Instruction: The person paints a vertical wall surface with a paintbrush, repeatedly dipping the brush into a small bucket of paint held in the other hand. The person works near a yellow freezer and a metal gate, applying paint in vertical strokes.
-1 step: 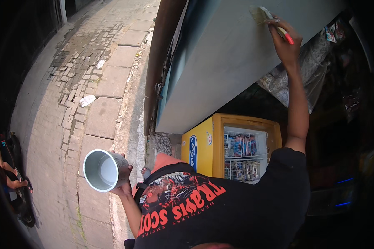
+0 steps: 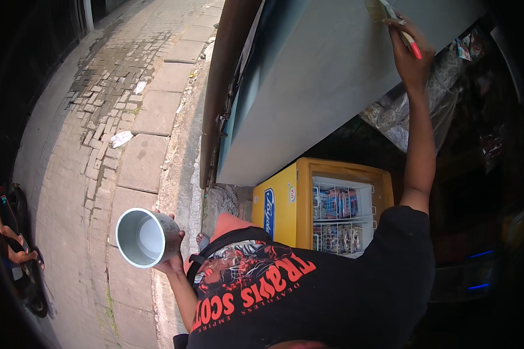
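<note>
My right hand (image 2: 413, 61) is raised at the upper right, its fingers closed around a paintbrush (image 2: 406, 36) with a pale handle and a red end. The brush's bristles meet the grey-blue painted surface (image 2: 320, 87) near the top edge of the view. Low on the left, my left hand (image 2: 173, 264) grips a round pail (image 2: 170, 237) from its right side and underneath. The pail is tilted so its mouth shows, with a pale, whitish bottom inside. Part of the left fingers is hidden behind it.
Below the painted surface stands a yellow chest freezer (image 2: 304, 203) with wire baskets of packets. Clear plastic bags (image 2: 399, 125) hang beside my right forearm. A paved walkway (image 2: 142, 163) runs along the left, where a person on a motorbike (image 2: 26, 273) is at the edge.
My right hand and the paintbrush have shifted up and to the right along the painted surface. The left hand and pail have barely moved.
</note>
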A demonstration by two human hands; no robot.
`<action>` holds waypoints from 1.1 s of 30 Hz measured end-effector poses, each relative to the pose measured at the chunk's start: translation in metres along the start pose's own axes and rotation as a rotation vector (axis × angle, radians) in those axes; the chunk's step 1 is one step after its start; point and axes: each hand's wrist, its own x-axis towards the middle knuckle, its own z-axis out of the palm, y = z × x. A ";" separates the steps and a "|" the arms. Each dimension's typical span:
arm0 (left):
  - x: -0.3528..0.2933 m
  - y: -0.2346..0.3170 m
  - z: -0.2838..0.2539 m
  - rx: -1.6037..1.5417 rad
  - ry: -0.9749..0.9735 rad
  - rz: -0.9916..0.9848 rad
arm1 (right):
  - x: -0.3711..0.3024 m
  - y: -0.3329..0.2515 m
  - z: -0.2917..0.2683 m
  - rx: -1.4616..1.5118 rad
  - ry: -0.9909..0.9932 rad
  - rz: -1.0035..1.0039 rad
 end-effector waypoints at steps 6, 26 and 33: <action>0.001 -0.008 -0.008 -0.029 0.013 0.009 | -0.051 -0.021 0.046 -0.391 -0.117 -0.031; -0.008 0.003 -0.039 -0.145 -0.063 0.088 | -0.034 -0.048 0.062 0.150 -0.247 0.024; -0.008 -0.008 -0.027 -0.089 -0.028 0.156 | -0.021 -0.065 0.075 -0.268 -0.040 -0.042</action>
